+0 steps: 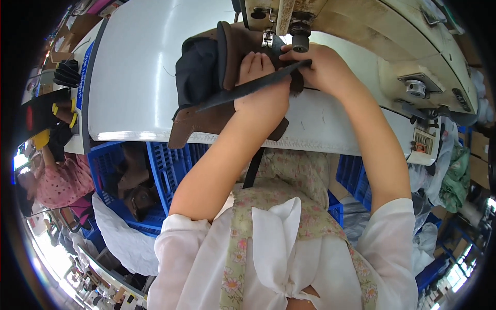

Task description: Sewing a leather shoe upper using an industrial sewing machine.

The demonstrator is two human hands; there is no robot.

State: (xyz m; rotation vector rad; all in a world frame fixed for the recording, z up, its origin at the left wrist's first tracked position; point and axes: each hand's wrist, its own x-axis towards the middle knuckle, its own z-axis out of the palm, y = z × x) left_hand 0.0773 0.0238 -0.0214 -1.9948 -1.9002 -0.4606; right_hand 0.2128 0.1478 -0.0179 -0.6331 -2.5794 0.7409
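Observation:
Brown leather shoe uppers with black lining [199, 72] lie bunched on the white sewing table, their far edge under the presser foot [267, 39] of a sewing machine. My left hand [261, 85] rests on the brown leather just in front of the presser foot, its fingers stretched out and flat. Across the back of this hand runs a stiff black flap [248, 85] of the piece. To the right of the needle, my right hand [318, 64] has its fingers bent around the dark edge of the upper; its fingertips are partly hidden by the machine's round knob [300, 41].
The machine's beige arm [361, 31] spans the far right. Under the table edge stands a blue crate [155, 175] with brown shoe pieces in it. A person in a pink dotted top [64, 181] works at the left, near black pieces. Loose threads lie on the table.

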